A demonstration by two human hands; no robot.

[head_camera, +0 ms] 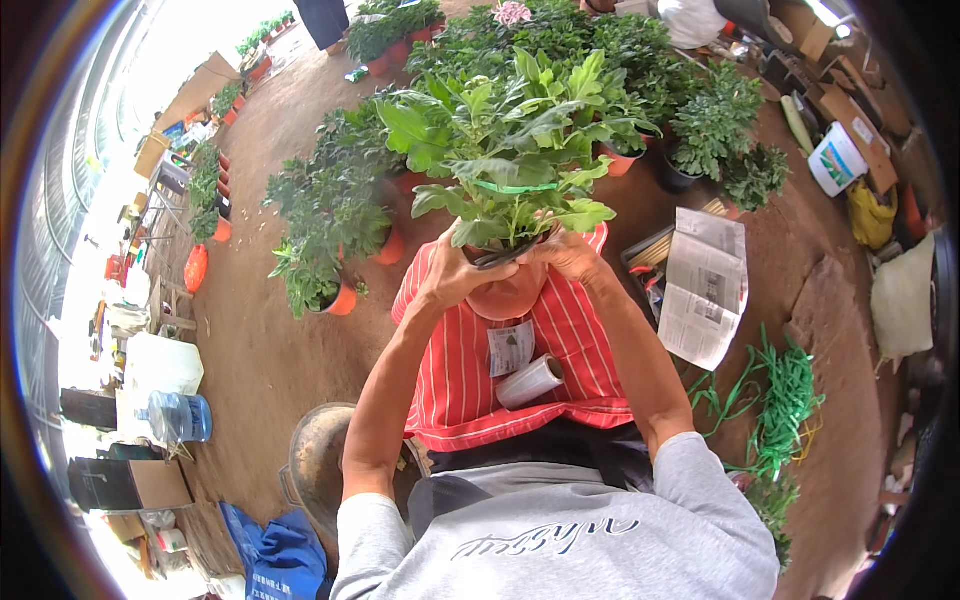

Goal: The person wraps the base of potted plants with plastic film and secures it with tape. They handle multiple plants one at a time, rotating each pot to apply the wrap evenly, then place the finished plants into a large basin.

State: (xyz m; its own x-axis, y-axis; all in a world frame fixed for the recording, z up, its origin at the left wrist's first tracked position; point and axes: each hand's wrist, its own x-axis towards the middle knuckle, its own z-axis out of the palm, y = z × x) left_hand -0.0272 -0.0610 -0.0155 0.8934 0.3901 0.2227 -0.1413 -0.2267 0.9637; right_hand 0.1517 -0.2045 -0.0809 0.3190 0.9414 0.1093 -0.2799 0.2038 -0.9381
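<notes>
My left hand (pixel 456 271) and my right hand (pixel 568 253) grip opposite sides of a plant pot (pixel 506 300), raised above my lap. The pot has a dark rim and an orange-pink body, partly covered by my fingers. Out of it grows a broad-leaved plant, seemingly a chrysanthemum (pixel 517 142), with a green plastic tie (pixel 516 188) around its stems and leaves. Under the pot, a red striped apron (pixel 450 375) covers my lap. On the apron rest a roll of clear plastic film (pixel 529 381) and a printed paper or packet (pixel 511 349).
Potted plants (pixel 337 202) stand ahead and to the left. At right lie a folded newspaper (pixel 703 289), thin wooden sticks (pixel 658 251) and a heap of green plastic ribbon (pixel 784 409). A metal basin (pixel 319 442) sits by my left side. A person's legs (pixel 322 22) show far ahead.
</notes>
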